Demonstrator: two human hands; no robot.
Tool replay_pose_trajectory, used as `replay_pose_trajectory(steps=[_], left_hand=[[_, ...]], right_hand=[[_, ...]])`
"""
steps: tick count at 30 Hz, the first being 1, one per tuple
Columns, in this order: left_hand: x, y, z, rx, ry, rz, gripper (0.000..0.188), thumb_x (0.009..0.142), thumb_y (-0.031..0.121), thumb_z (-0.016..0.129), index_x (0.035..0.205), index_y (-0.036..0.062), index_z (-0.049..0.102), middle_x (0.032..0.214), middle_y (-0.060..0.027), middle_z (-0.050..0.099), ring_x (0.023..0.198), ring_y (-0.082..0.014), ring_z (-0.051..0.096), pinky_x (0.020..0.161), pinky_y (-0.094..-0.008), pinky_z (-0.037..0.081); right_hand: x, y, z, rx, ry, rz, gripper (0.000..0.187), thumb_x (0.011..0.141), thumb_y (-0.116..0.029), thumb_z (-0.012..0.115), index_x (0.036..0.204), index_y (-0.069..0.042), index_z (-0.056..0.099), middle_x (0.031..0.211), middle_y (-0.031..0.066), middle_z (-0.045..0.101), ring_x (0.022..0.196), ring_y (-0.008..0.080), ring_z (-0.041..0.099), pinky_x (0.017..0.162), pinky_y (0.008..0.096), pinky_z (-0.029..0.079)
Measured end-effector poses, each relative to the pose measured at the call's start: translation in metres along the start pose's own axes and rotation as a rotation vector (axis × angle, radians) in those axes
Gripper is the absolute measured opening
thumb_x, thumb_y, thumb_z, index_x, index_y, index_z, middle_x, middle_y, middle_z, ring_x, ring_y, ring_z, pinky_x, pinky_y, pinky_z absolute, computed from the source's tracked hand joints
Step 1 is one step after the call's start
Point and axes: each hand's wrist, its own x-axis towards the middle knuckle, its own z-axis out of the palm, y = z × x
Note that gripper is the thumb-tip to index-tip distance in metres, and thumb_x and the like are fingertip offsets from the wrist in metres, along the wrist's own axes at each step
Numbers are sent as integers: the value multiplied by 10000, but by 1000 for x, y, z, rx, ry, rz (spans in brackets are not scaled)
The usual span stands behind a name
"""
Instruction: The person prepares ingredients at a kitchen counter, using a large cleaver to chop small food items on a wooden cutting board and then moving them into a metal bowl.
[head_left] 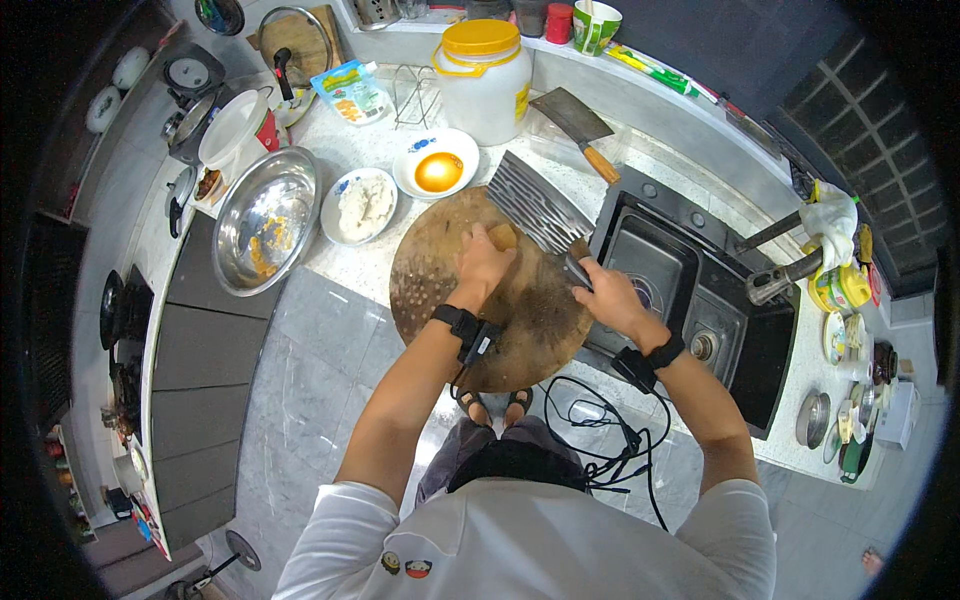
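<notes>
Yellow-tan food block [503, 237], small, on round wooden chopping board [490, 290], upper-centre of board.

- L hand [483, 268]: fingers together, curled down over block's near side, pinning it to board. Black wrist strap w/ cable on forearm.
- R hand [610, 298]: fingers closed round handle of broad steel cleaver [538, 208]; grip end hidden in fist. Same kind of strap on wrist.
- Key relation: block lies directly beyond L fingertips, touching them; cleaver blade sits just R of block, its lower edge at or v. near block's R end, contact not clear. Blade long axis runs diagonal, upper-L to lower-R, back toward R fist. L hand nearer to block; R hand well apart, joined only via blade.
- Block's long axis: cannot tell, mostly covered by hand.

Outward, on pale speckled counter [370, 265]:
- white dish w/ amber liquid [437, 170], just beyond board
- white dish w/ pale mash [361, 205], L of that
- lge steel bowl [266, 232], yellow scraps inside, further L
- white plastic jar w/ yellow lid [484, 80], behind
- 2nd cleaver w/ wooden handle [578, 128], lying flat nr jar
- dark sink [680, 290], R of board, board edge overhangs it.
</notes>
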Motion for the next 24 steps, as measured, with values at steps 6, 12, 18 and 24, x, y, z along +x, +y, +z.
replay_pose_trajectory(steps=[6,12,18,24], left_hand=[[-8,-11,-2,-6,81,75,555,742,233,750,1197,25,511,1144,-204,558,1034,-346,575,874,-399,468],[-2,-25,9,-47,135,159,494,759,209,738,1170,28,531,1048,-190,623,981,-344,604,837,-407,476],[-2,-21,5,-12,45,83,489,774,229,732,1188,64,531,1111,-144,597,1063,-335,563,916,-449,408],[-6,-13,-1,53,57,74,475,775,243,732,1172,77,532,1174,-127,574,1111,-325,545,955,-466,374]], right_hand=[[8,-26,12,-128,-88,81,319,869,-175,561,1066,32,418,831,271,636,838,431,630,739,516,494],[11,-40,23,-142,-66,126,277,882,-171,556,1030,20,420,833,275,634,823,445,624,730,523,489],[13,-41,36,-170,-75,153,271,886,-171,559,1034,14,427,835,284,634,816,460,618,711,532,487],[13,-45,32,-147,-63,166,278,885,-173,562,1051,9,432,853,288,637,832,455,620,719,533,488]])
